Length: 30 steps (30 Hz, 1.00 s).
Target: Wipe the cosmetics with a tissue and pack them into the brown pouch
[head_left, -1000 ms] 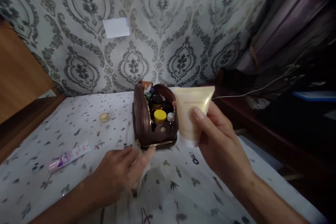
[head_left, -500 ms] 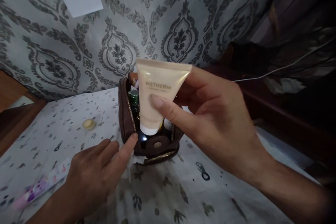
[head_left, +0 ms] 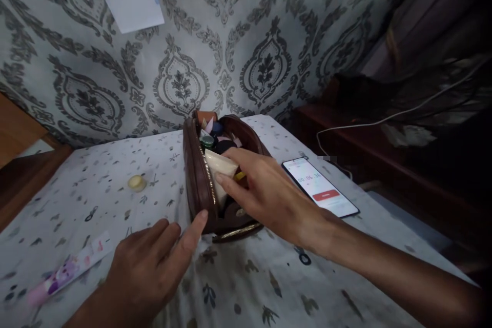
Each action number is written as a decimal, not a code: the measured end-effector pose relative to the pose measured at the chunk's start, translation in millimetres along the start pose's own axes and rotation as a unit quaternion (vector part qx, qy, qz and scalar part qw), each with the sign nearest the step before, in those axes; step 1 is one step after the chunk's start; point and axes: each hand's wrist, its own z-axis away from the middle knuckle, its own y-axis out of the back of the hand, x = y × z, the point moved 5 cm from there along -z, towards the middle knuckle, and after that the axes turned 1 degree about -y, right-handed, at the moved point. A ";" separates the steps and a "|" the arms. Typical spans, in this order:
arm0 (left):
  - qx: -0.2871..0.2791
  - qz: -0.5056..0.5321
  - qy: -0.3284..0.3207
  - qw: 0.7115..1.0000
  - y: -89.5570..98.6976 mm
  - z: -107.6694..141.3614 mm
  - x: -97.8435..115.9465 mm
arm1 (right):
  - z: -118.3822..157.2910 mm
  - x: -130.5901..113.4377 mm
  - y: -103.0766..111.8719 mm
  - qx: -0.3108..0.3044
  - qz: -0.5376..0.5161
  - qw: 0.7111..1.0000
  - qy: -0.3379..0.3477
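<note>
A brown zip-up toiletry bag (head_left: 197, 179) stands unzipped on the patterned cloth, packed with small containers, among them a green-capped bottle (head_left: 207, 141). My right hand (head_left: 269, 192) reaches into its opening, closed round a cream-coloured squeeze tube (head_left: 222, 164). The flat end of this tube points up; its cap end is hidden down inside the bag. At the bag's near left corner is my left hand (head_left: 154, 261), one digit stretched against the leather and the other fingers bent. What lies beneath that hand is hidden.
Right of the bag lies a phone (head_left: 325, 189) with a running timer. On the left are a small round yellowish item (head_left: 137, 183) and a pink-and-purple printed tube (head_left: 69, 271). A white cable (head_left: 384, 115) trails at right. White paper (head_left: 134, 8) hangs on the patterned backdrop (head_left: 226, 51).
The cream tube has gone down from above the bag into its opening, still in my right hand. The phone has come into view. My left hand stays at the bag's corner.
</note>
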 end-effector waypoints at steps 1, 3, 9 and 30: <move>0.008 0.003 0.001 1.000 2.1 2.7 2.0 | -0.4 -1.6 -0.5 -0.007 0.029 1.000 0.007; 0.027 0.005 0.005 1.000 6.9 9.0 6.1 | -0.9 -4.3 0.2 -0.002 0.058 0.998 0.020; 0.037 0.001 0.011 0.999 13.5 27.3 17.0 | 0.7 -5.0 4.6 0.034 0.031 0.998 0.034; 0.058 0.046 0.027 0.997 -9.5 58.7 29.7 | -29.9 -2.3 0.3 -0.023 0.066 0.998 0.009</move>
